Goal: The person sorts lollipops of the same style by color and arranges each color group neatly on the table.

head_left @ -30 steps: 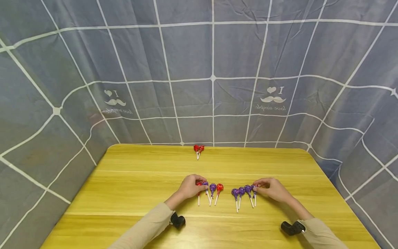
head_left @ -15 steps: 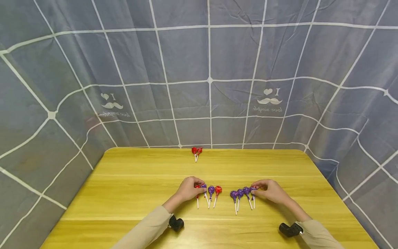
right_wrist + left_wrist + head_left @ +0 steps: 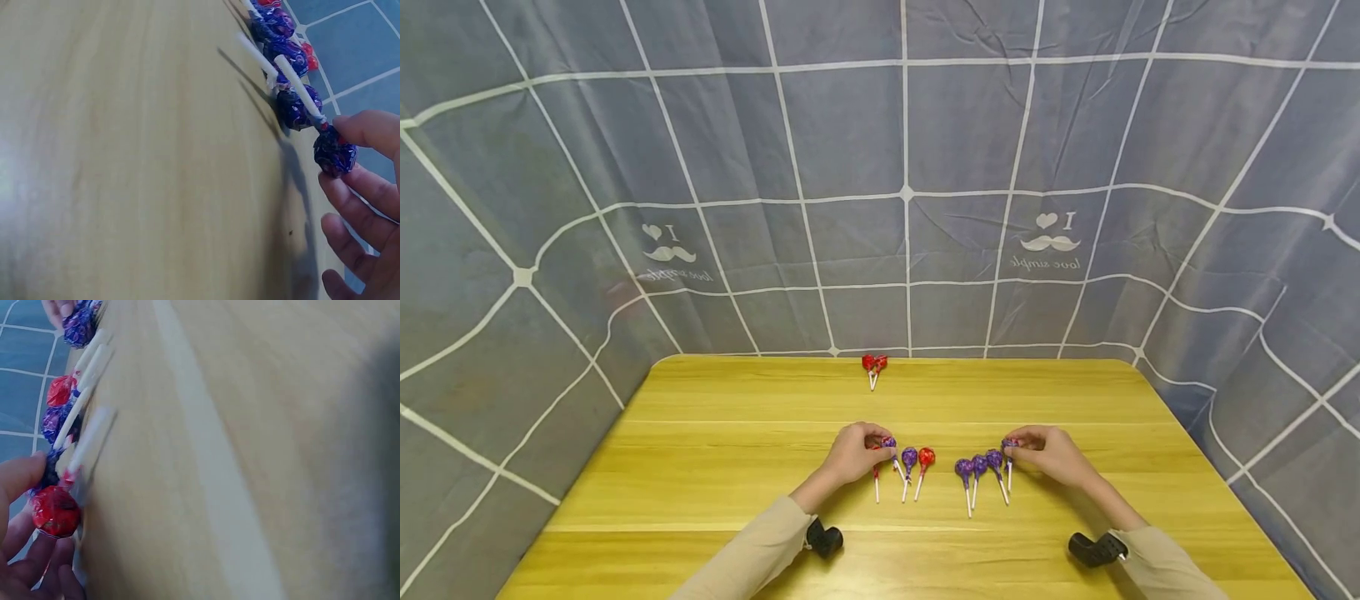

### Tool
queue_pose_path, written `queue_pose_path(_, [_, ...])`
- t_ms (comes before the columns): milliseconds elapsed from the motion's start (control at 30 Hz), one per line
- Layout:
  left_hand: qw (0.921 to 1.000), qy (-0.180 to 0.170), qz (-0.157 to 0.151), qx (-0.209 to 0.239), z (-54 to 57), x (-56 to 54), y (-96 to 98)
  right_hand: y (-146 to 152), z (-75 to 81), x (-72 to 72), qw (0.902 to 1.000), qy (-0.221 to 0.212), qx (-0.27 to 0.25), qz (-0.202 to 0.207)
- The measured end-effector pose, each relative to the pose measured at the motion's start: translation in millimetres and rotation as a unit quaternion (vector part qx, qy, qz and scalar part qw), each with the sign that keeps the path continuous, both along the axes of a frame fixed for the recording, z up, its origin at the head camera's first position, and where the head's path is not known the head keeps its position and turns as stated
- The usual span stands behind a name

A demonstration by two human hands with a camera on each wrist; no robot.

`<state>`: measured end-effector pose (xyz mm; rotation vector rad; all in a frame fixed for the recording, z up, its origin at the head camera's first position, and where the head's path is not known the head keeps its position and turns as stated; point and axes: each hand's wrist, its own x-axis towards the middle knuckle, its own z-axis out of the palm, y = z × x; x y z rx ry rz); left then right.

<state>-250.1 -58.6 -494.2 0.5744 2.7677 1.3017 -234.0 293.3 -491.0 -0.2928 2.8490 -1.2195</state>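
My left hand (image 3: 850, 454) pinches a purple-wrapped lollipop (image 3: 889, 443) between thumb and fingers. A red lollipop (image 3: 56, 511) lies right beside it, partly covered by that hand in the head view. To the right of these are another purple lollipop (image 3: 910, 457) and a red one (image 3: 927, 457). My right hand (image 3: 1051, 454) pinches the head of a purple lollipop (image 3: 335, 151) at the right end of a second row, its stick angled off the table in the right wrist view. The row's other purple lollipops (image 3: 980, 465) lie side by side to its left, sticks toward me.
Two red lollipops (image 3: 874, 364) lie with crossed sticks near the far edge of the wooden table (image 3: 760, 400). A grey curtain with white grid lines (image 3: 850, 242) hangs behind and along both sides.
The right hand's lollipop has risen slightly and shifted a little left. The left hand's lollipop has edged up slightly. Other lollipops stay put; the head view tilted a little earlier on.
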Motion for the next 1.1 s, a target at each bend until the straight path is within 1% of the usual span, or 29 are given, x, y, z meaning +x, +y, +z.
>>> queue_pose_path(133, [0.9997, 0.004, 0.011, 0.020, -1.4, -0.4, -1.5, -4.6, 5.2, -2.7, 1.0000, 0.006, 0.003, -0.006])
queue_pose_path(300, [0.9983, -0.011, 0.019, 0.054, -0.9, -1.7, -1.6, -11.9, 11.2, -8.3, 0.9999, 0.009, 0.003, -0.011])
queue_pose_path(500, [0.9976, -0.024, 0.022, 0.061, 1.5, 0.2, -3.0, -26.9, 17.7, -14.4, 0.9997, 0.023, -0.004, 0.010])
queue_pose_path(600, [0.9974, -0.021, 0.026, 0.065, 3.2, 1.6, -4.2, -36.5, 20.1, -15.9, 0.9994, 0.027, -0.015, 0.015])
queue_pose_path(833, [0.9952, -0.016, 0.047, 0.084, 7.1, 1.9, -7.9, -57.6, 22.5, -20.3, 0.9991, 0.025, -0.029, 0.017])
queue_pose_path(867, [0.9950, -0.011, 0.048, 0.087, 7.2, 1.6, -8.8, -60.4, 22.6, -21.4, 0.9991, 0.025, -0.028, 0.019])
queue_pose_path(1100, [0.9908, -0.010, 0.082, 0.107, 9.2, -3.2, -16.8, -80.9, 25.1, -29.8, 0.9988, 0.031, -0.034, 0.018])
